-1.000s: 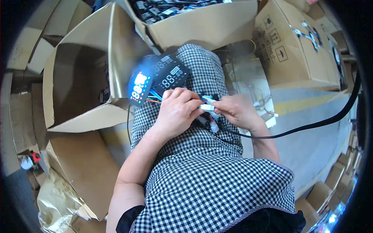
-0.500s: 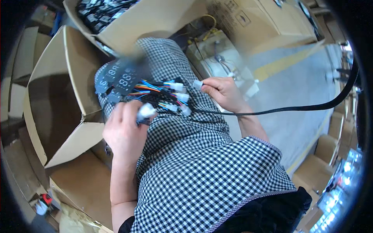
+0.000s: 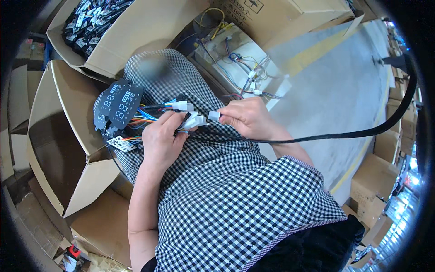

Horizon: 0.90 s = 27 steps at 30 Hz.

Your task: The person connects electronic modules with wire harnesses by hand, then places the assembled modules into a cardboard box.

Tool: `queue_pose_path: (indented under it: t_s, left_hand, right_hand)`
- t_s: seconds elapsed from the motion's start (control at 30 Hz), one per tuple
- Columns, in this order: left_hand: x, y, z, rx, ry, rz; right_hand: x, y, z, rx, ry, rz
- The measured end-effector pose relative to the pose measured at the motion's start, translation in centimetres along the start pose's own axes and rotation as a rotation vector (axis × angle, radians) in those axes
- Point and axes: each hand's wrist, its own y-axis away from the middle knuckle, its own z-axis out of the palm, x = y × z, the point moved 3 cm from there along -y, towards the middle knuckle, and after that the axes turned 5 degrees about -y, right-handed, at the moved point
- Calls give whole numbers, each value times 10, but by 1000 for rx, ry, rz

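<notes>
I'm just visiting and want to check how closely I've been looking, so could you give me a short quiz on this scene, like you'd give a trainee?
1. Multiple choice: what does the right hand hold?
A) a screwdriver
B) a white plug connector
C) a roll of tape

2. True or false: the black display boards lie inside an open cardboard box.

3. Fill in the blank: the hand nearer those boards is the ____ one.

Key:
1. B.
2. False; they rest on the checkered apron over the lap.
3. Left: the left hand is nearer.
</notes>
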Motion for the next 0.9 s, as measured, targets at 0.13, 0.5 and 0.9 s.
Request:
queue_pose_path:
  t_s: [0.13, 0.5, 0.9]
  left_hand:
    - [5, 0, -3, -42, -15, -72]
    - [12, 14, -11, -62, 13, 31]
    - [68, 50, -143, 481, -561, -235]
  right_hand:
    - [-15, -11, 0, -117, 155, -25]
    - [-10, -16, 9, -331, -34, -38]
    - [1, -31, -8, -34, -150, 153]
